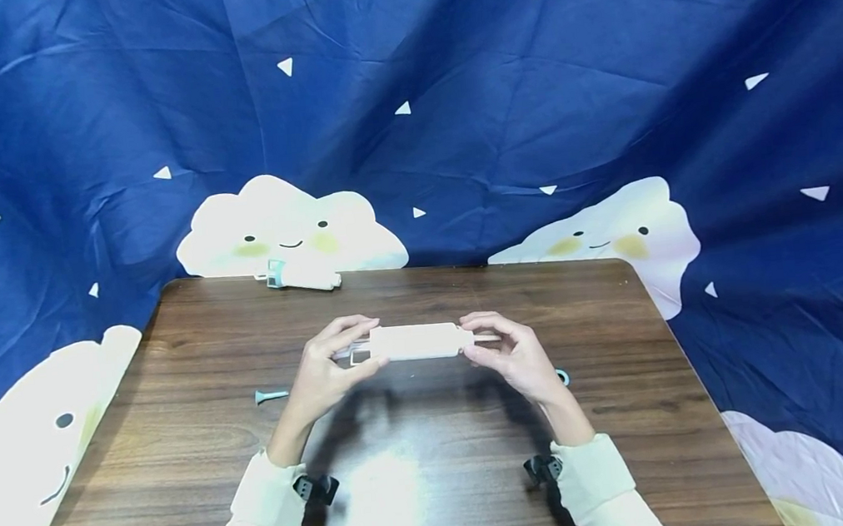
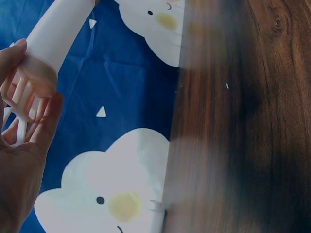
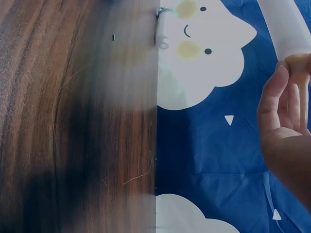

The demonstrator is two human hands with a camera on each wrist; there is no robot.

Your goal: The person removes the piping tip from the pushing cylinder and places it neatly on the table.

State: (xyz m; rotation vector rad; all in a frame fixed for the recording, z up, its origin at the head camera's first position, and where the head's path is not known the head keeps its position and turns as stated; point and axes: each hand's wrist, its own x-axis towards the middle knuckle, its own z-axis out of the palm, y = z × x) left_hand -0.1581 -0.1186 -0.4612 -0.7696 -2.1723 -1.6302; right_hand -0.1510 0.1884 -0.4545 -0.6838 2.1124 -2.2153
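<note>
A white cylinder (image 1: 417,342) is held level above the table between both hands. My left hand (image 1: 325,370) grips its left end with thumb and fingers; there an open white frame (image 2: 22,99) sticks out toward the palm in the left wrist view. At the other end, my right hand (image 1: 514,357) pinches the narrower end between thumb and fingertips. A thin pale rod (image 3: 303,107) runs from that end toward the right palm.
At the table's back edge lies a white and light-blue cylindrical piece (image 1: 306,278). A small light-blue flared peg (image 1: 271,396) lies left of the left hand. Beside the right wrist, a light-blue ring (image 1: 563,377) is partly hidden. A blue cloud-patterned cloth (image 1: 451,85) hangs behind the wooden table (image 1: 196,349).
</note>
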